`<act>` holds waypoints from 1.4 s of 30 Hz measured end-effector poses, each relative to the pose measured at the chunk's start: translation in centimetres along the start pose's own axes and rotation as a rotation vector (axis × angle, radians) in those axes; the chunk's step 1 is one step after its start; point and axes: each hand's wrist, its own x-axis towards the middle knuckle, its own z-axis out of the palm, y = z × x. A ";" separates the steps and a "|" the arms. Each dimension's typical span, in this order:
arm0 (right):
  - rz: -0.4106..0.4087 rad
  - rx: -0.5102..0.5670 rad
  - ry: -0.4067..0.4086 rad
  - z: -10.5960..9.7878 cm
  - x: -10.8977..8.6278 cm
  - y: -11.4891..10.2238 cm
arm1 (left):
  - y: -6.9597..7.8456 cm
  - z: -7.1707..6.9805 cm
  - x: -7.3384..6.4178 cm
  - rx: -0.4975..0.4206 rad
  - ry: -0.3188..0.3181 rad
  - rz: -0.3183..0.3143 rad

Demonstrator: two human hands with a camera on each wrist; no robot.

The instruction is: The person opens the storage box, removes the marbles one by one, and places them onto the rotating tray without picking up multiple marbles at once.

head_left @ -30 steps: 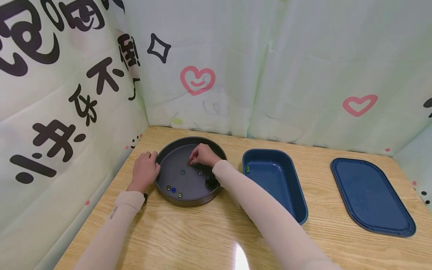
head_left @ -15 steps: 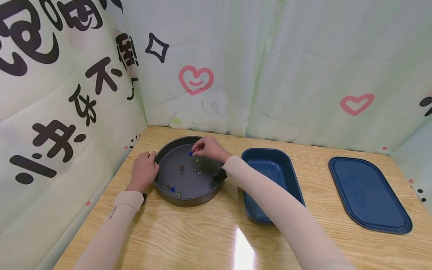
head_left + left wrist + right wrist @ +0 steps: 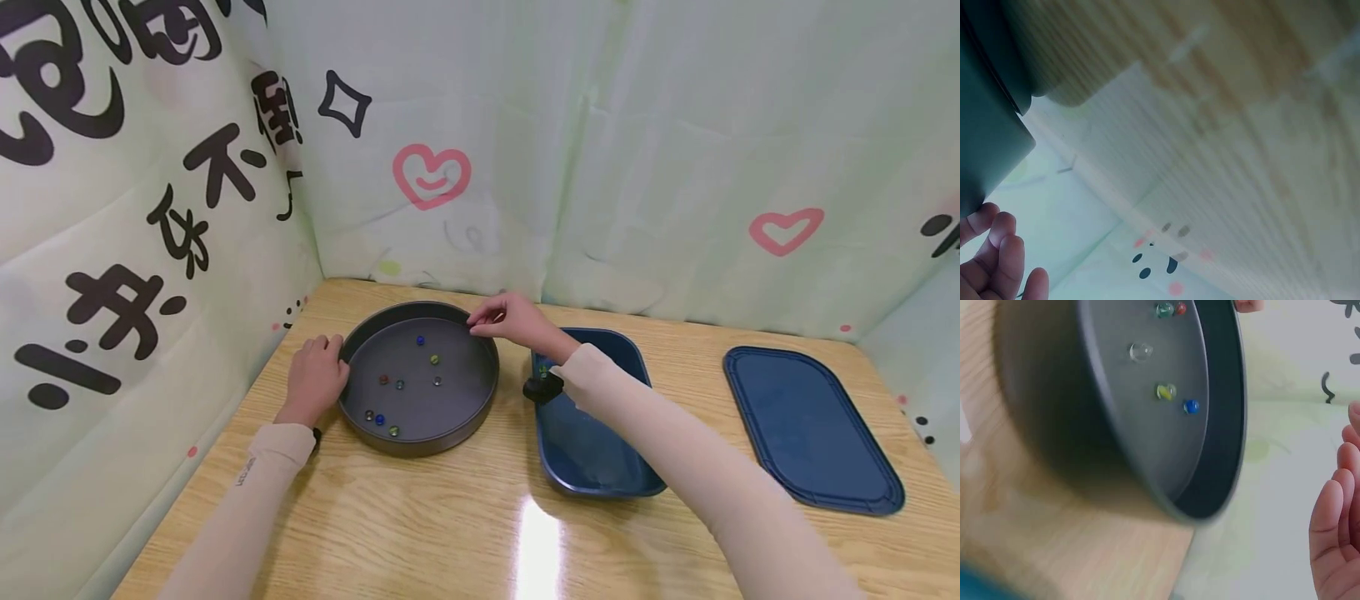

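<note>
Several glass marbles lie scattered in a round dark pan, including a blue marble, a yellow-green marble, a red marble and a clear marble. My left hand holds the pan's left rim, its thumb over the edge; the left wrist view shows its fingertips by the pan's wall. My right hand hovers over the pan's far right rim, thumb near the bent fingers. No marble shows in it in the right wrist view, where its relaxed fingers appear at the edge.
Right of the pan stands a deep blue box, partly under the right forearm, with green marbles by its left wall. A flat blue lid lies farther right on the wooden table. A printed curtain hangs behind.
My right hand has let go of the blue marble, now lying in the pan, and moved right to the rim. The red marble has rolled left. My left hand has stayed at the rim.
</note>
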 end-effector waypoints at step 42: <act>0.127 -0.069 0.009 -2.8 -7.0 10.6 | 0.4 0.0 0.1 -0.014 -0.001 -0.012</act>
